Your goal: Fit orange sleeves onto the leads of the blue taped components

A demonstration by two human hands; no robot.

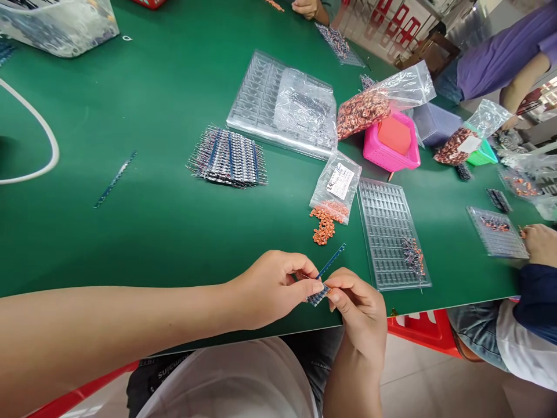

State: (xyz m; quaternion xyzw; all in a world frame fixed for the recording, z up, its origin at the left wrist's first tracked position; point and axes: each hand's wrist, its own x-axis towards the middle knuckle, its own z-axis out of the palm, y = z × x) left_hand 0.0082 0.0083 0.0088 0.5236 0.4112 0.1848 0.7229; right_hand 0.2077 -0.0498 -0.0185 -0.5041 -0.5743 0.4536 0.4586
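Observation:
My left hand is closed in a pinch on a short blue taped strip of small wire-leaded components at the table's near edge. My right hand meets it from the right, fingertips pinched on a tiny orange piece at the strip's end. Loose orange rings lie spilled from a small clear bag just beyond my hands. A clear compartment tray lies to the right with a few components in it.
A stack of blue taped component strips lies mid-table, a single strip to its left. Further back are stacked clear trays, a bag of orange rings, a pink basket and a white cable. Other people's hands work at right and top.

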